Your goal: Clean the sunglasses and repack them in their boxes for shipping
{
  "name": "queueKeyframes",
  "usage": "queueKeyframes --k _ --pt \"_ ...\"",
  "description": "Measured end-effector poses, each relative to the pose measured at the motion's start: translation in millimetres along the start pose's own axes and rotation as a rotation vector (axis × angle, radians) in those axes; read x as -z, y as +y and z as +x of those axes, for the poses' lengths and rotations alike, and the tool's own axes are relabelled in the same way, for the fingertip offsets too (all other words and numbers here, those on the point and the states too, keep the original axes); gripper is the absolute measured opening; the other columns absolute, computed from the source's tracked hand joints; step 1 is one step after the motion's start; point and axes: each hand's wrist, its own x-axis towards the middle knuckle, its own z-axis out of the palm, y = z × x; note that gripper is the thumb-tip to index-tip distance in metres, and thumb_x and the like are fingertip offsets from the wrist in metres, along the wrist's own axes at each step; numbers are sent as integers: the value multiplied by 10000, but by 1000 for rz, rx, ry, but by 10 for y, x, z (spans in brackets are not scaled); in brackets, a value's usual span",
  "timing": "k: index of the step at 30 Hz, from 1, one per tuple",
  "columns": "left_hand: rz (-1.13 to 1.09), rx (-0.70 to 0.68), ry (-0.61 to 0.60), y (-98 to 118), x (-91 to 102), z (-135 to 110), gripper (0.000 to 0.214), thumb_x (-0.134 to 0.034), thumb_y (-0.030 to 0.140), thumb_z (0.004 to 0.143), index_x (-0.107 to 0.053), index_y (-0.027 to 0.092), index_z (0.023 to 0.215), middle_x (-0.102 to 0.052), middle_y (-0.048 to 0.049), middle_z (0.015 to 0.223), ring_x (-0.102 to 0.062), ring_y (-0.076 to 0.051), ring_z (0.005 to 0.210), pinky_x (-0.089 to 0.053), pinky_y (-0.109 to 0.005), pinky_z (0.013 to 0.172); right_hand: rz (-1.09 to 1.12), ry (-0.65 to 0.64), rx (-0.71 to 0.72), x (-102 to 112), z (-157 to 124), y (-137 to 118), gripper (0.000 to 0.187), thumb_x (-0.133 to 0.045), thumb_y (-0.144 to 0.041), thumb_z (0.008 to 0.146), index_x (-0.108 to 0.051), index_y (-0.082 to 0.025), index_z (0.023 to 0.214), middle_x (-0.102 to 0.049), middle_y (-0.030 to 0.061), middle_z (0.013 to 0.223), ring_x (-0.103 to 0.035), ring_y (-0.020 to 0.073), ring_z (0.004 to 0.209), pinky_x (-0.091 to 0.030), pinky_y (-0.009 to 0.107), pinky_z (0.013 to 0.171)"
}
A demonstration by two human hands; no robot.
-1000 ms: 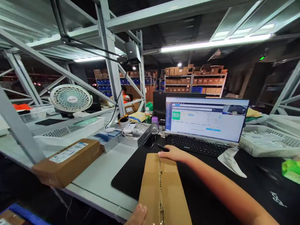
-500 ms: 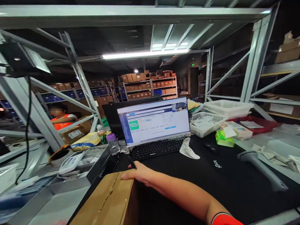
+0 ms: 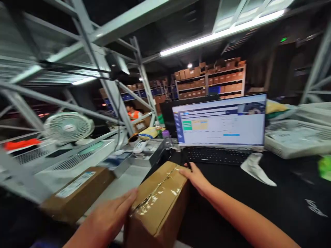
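Note:
A taped brown cardboard box (image 3: 160,193) stands on the black desk mat in front of me, its top flaps closed under shiny, wrinkled tape. My right hand (image 3: 193,175) reaches to its far right corner, thumb on the top edge. In that same hand is a slim black pen-like object (image 3: 186,161), whose exact kind I cannot make out. My left hand (image 3: 111,213), slightly blurred, lies along the box's left side with fingers stretched out, fingertips at the upper edge. Whether its palm presses on the side is hidden.
Behind the box are a monitor (image 3: 219,120), a keyboard (image 3: 214,155) and a crumpled white cloth (image 3: 257,170). Left stand a grey tray (image 3: 152,156), a labelled carton (image 3: 77,194) and a fan (image 3: 68,127). A white basket (image 3: 297,148) sits right. A person in orange (image 3: 134,113) is farther back.
My view has swung left, bringing the fan and labelled carton into sight. My left hand has come up to the box's left side. The right hand stays at the far corner.

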Motion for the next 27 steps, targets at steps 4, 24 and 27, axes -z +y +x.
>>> queueKeyframes --k 4,24,27 --pt "-14 190 86 67 -32 37 282 -471 152 972 -670 207 1164 -794 -34 971 -765 -147 825 -586 -161 782 -68 11 55 -41 -33 76 538 -671 -541 716 -542 -182 1095 -646 95 1054 -609 300 1013 -457 381 868" --pt "-588 968 -147 230 -271 -63 354 -602 515 880 -702 177 849 -728 -131 926 -668 -287 940 -490 -395 900 -353 36 203 -42 -158 259 590 -615 -667 757 -605 -209 1128 -660 119 1184 -599 340 1130 -448 453 973" --pt "-712 1278 -33 23 -461 -107 424 -520 528 948 -652 154 798 -677 -71 885 -640 -252 920 -496 -366 832 -412 38 201 -44 -132 286 608 -600 -693 757 -603 -218 1135 -660 127 1188 -598 363 1140 -451 484 963"
